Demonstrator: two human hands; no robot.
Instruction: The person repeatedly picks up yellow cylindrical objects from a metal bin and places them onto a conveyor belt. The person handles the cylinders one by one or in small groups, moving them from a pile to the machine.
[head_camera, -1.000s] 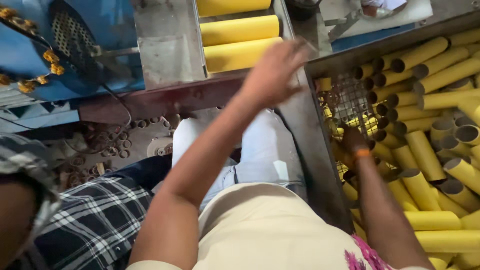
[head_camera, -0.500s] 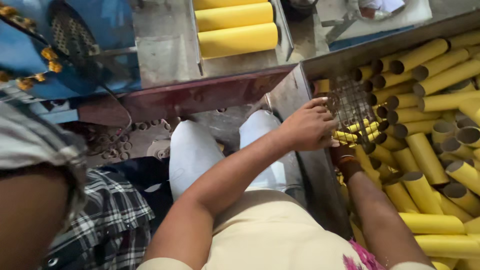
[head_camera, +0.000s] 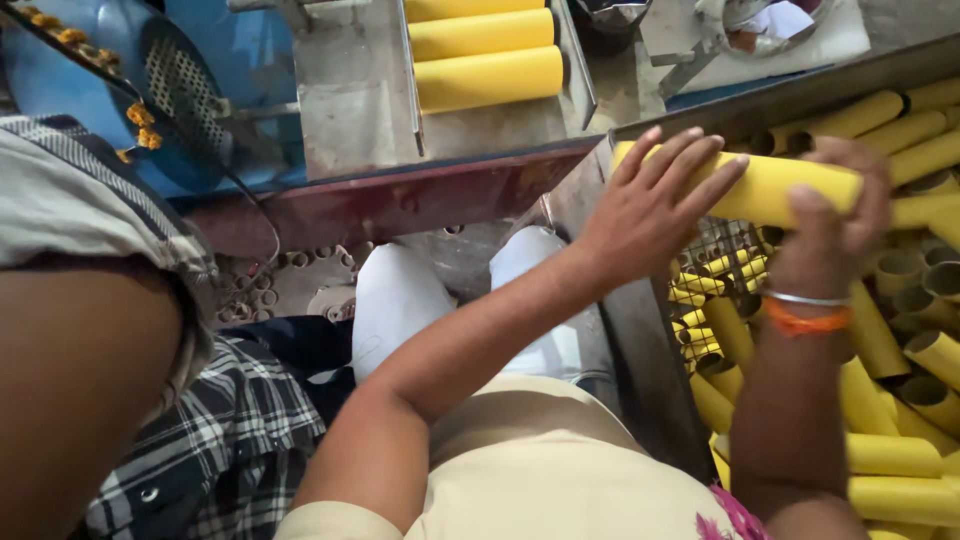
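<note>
Right, head view only. Both hands are on one yellow cardboard tube (head_camera: 775, 185), held level above the metal bin (head_camera: 640, 340) at the right. Left hand (head_camera: 655, 205) lies on the tube's left end with fingers spread flat, more steadying than clamping. Right hand (head_camera: 835, 215) is wrapped around the tube further right, fingers curled over the top; an orange band and a metal bangle (head_camera: 805, 300) sit on that wrist.

Loose tubes (head_camera: 900, 350) fill the bin in a jumble, some end-on, some lying flat. A wire mesh basket (head_camera: 725, 265) with short yellow pieces sits just under the held tube.

Risk, as I judge it: the left palm is flat, so the tube could roll or slip out at that end and drop into the heap or onto the mesh. Squeezing hard with the right could dent the cardboard.

Three more yellow tubes (head_camera: 485, 55) lie side by side in a grey metal tray (head_camera: 350, 110) at top centre. No labels or signs readable. A second person's arm and checked cloth (head_camera: 200, 440) crowd the left side.
</note>
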